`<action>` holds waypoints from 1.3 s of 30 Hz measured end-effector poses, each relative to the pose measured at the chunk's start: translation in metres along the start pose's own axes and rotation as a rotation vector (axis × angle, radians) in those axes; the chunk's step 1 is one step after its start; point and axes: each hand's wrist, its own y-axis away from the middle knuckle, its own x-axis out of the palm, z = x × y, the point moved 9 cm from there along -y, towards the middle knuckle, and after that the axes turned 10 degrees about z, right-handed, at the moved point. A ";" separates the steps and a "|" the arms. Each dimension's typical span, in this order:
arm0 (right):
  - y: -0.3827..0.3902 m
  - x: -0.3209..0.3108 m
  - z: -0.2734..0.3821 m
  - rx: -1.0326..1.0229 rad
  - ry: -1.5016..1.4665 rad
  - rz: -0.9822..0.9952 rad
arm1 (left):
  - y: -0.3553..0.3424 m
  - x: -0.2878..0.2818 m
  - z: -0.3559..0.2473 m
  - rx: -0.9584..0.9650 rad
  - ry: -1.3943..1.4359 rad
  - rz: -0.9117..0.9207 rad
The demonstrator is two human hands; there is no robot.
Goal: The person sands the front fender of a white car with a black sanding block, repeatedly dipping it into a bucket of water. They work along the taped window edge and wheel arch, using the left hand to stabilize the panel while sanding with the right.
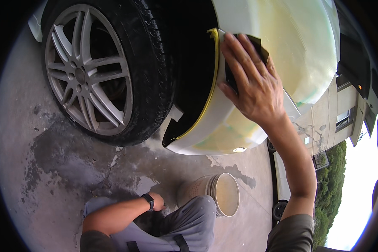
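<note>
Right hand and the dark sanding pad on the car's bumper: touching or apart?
Touching. The head view shows the right hand spread flat over the dark sanding pad, fingers pressing it against the white bumper.

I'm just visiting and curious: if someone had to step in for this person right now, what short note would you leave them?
Right hand: pressed flat on a dark sanding pad against the white car bumper, beside the yellow tape along the wheel-arch edge.
Left hand: down by the knee, near the wet concrete floor; whether it holds anything cannot be told. A dark wristwatch is on that wrist.
A pale bucket lies tipped on its side near the knees; the wheel is to the left.
Done: the bumper shows a dull yellowish patch.
Left: cannot judge how much more rubbing it needs.
</note>
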 end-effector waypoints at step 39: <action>0.001 -0.020 0.006 -0.047 0.033 -0.112 | -0.001 -0.006 -0.002 -0.014 0.039 -0.048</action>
